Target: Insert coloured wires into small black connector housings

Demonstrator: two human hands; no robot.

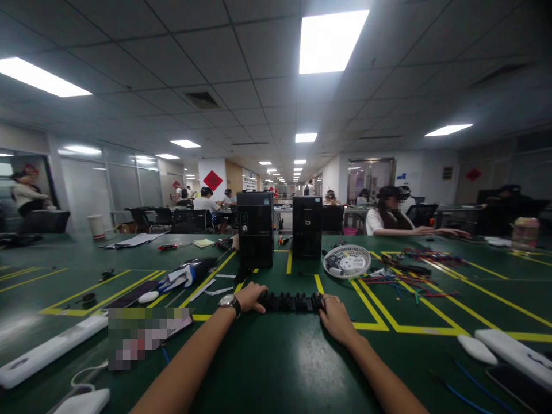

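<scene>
A row of small black blocky parts (pixel 292 302) lies on the green table between my two hands. Its exact kind is too dark to make out. My left hand (pixel 250 298), with a watch on the wrist, grips the row's left end between thumb and fingers. At the opposite end, the fingers of my right hand (pixel 335 316) are curled against the parts, with the fingertips partly hidden. Behind the row stand two upright black boxes, the left box (pixel 255 230) and the right box (pixel 307 227).
A white basket (pixel 364 270) holding small parts stands right of the boxes. Loose wires (pixel 420 282) spread farther right. Power strips (pixel 54 351), phones and white paper strips (pixel 219 291) lie around. Yellow tape (pixel 426 330) marks the table (pixel 293 368). A person (pixel 386 215) sits across at the right.
</scene>
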